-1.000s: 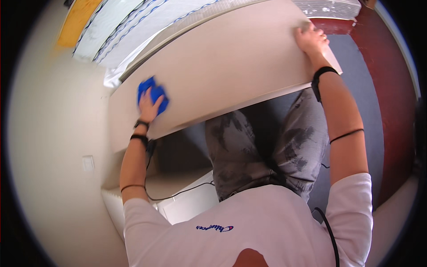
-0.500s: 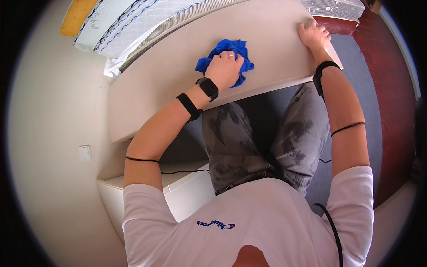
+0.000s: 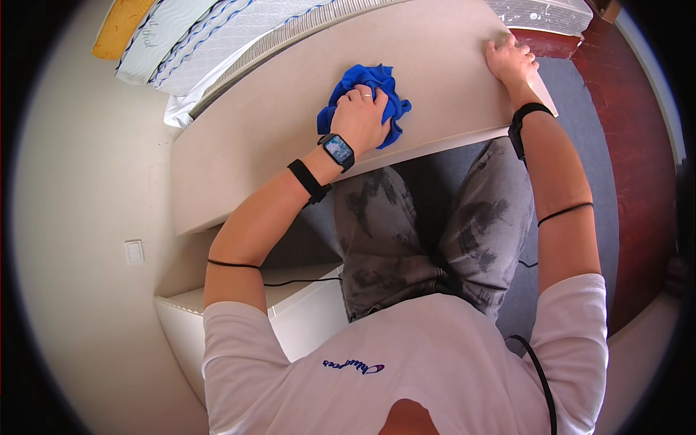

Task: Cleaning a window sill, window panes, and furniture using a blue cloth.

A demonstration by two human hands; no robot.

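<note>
Bunched beneath my left hand [image 3: 360,119] is a blue cloth [image 3: 384,81], pressed against the pale beige tabletop [image 3: 268,123]. The fingers are curled into the cloth, and its loose folds spread out around them. My right hand [image 3: 512,64] is at the table's right end, with bent fingers gripping the edge; part of the fingers is hidden by the hand itself. A dark smartwatch [image 3: 337,149] and a black strap [image 3: 309,180] are on my left wrist, and another black strap [image 3: 528,119] is on my right wrist.
Mattresses [image 3: 210,51] with striped and quilted sides lean behind the table. A wall with a white switch [image 3: 134,251] stands at the left. Below it sits a white box-like unit [image 3: 308,319]. My legs [image 3: 384,232] are under the table's front edge. Thin black cables hang near both arms.
My left hand and the cloth have shifted slightly toward me and to the left, and the cloth's folds have changed shape. The watch screen has lit up. My right hand stays at the edge.
</note>
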